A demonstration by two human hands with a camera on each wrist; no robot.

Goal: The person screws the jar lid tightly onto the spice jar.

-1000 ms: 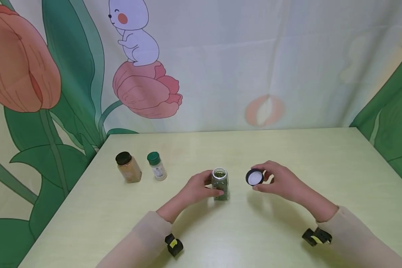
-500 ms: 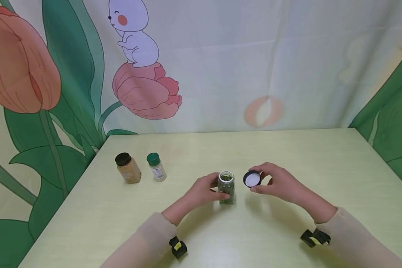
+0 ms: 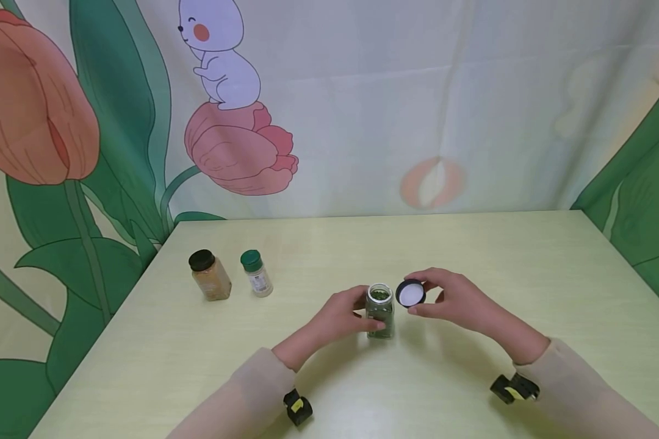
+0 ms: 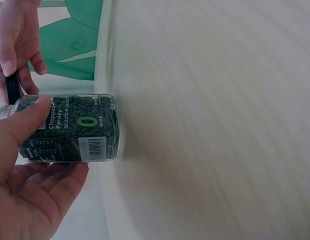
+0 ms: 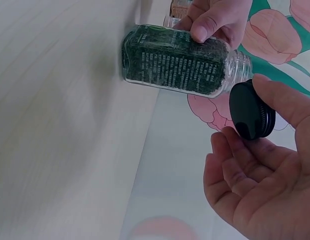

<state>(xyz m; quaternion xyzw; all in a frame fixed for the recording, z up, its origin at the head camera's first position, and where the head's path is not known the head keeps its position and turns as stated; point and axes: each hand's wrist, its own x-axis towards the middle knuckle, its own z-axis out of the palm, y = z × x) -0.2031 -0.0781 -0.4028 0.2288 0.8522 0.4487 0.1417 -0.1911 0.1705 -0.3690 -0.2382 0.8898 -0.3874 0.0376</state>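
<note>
A glass jar of chopped parsley (image 3: 381,314) stands uncapped in the middle of the table, green flakes visible through its mouth. My left hand (image 3: 340,316) grips it from the left, thumb across the front; the label and barcode of the jar (image 4: 70,129) show in the left wrist view. Just to the right, my right hand (image 3: 457,299) pinches a black lid (image 3: 410,294) by its edge, its white inside facing the head camera. In the right wrist view the lid (image 5: 251,110) is close beside the threaded neck of the jar (image 5: 177,60).
At the left of the table (image 3: 467,244) stand a black-capped jar (image 3: 212,279) of tan contents and a smaller green-capped bottle (image 3: 259,279). A printed curtain (image 3: 351,122) hangs behind the table's back edge.
My left hand has moved to the right with the parsley jar. My right hand has shifted slightly left with the lid, so the gap between jar and lid is much narrower.
</note>
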